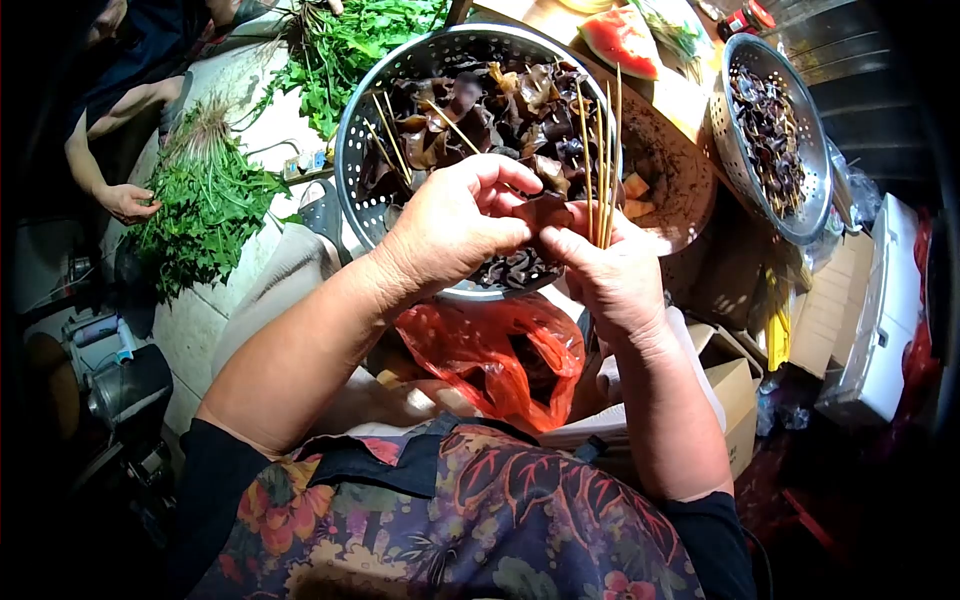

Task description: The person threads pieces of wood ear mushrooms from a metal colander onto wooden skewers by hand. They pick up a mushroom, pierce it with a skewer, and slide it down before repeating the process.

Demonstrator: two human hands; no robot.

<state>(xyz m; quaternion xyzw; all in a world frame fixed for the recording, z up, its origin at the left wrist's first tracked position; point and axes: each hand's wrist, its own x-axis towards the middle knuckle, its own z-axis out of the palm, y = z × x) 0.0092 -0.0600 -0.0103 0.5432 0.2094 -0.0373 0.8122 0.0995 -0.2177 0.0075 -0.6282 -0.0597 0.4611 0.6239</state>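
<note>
A metal colander (348, 185) full of dark wood ear mushrooms (535, 95) stands before me. Over its near side, my left hand (462, 218) is closed, pinching a dark piece of wood ear (543, 210). My right hand (618, 268) is wrapped round several thin bamboo skewers (604, 150) that point up and away from me. Its thumb and fingertips meet the same wood ear piece; whether a skewer passes through it is hidden. More skewers (455, 127) stick out of the mushrooms at the colander's left. Below my hands, a red plastic bag (480, 350) lies on my lap.
A second colander (722, 125) of dark strips stands at the right, near a watermelon piece (620, 42) and a brown basin (690, 195). Leafy greens (205, 205) lie at the left, with another person's hand (128, 203) beside them. A white foam box (885, 310) sits far right.
</note>
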